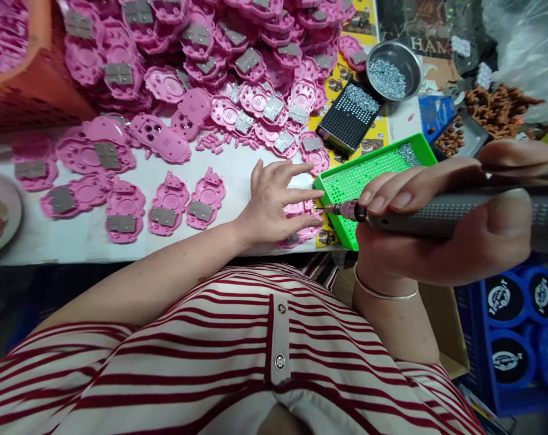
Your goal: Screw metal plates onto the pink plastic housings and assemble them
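Pink shell (301, 208) lies on the table (235, 175), under the left hand (267, 202) and beside the green tray (330, 192), as seen in the head view. The bit (332, 208) of the electric screwdriver (437, 214) points at the shell's tray-side end; contact between tip and shell cannot be confirmed. For sound work, steady the shell flat with light pressure, align the bit squarely with its seat, and keep the left fingertips out of the tip's path, as the index finger lies very near it. Judged advisable: apply even axial force and avoid overdriving, since thin plastic may strip or crack. Left fingers: spread wide, thumb and index extended across the shell with a gap between them; they appear to rest on it, though firmness of hold cannot be determined. Right hand (405, 254): fingers wrapped around the screwdriver body, fingertips near the bit collar, thumb along the opposite side. Loose screws (408, 155) lie at the tray's far end.
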{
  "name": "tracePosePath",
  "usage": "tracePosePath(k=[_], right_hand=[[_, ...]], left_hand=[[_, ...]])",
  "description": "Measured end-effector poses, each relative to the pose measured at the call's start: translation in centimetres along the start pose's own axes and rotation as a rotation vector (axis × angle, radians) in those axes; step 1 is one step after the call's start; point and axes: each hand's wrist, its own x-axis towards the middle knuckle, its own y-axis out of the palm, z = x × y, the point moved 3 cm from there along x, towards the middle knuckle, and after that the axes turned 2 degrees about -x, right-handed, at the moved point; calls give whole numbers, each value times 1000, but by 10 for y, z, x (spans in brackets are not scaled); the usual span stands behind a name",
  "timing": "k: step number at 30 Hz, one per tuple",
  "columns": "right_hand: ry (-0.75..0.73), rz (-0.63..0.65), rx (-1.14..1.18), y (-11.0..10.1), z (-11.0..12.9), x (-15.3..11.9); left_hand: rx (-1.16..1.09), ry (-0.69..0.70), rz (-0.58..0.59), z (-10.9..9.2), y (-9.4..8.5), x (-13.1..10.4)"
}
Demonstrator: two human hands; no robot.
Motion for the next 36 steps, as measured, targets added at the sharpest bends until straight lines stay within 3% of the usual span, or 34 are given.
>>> tracePosePath(k=[3, 7, 12, 18, 26, 30, 36], right_hand=[[42, 53, 50, 2, 6, 2], [107, 117, -63, -8, 3, -2], [102, 122, -177, -9, -3, -7], [18, 119, 101, 5, -4, -8], [38, 84, 40, 7, 0, -11], [141, 70, -95, 5, 5, -11], [-72, -28, -40, 0, -26, -20]], left_hand=[[-93, 7, 37, -1, 0, 3], [-108, 17, 49, -3, -1, 3], [-57, 28, 12, -8, -3, -1], [-31, 18, 19, -12, -3, -3], [-26, 8, 2, -12, -4, -3], [21, -45, 13, -9, -4, -3], [27, -77, 53, 0, 2, -5]])
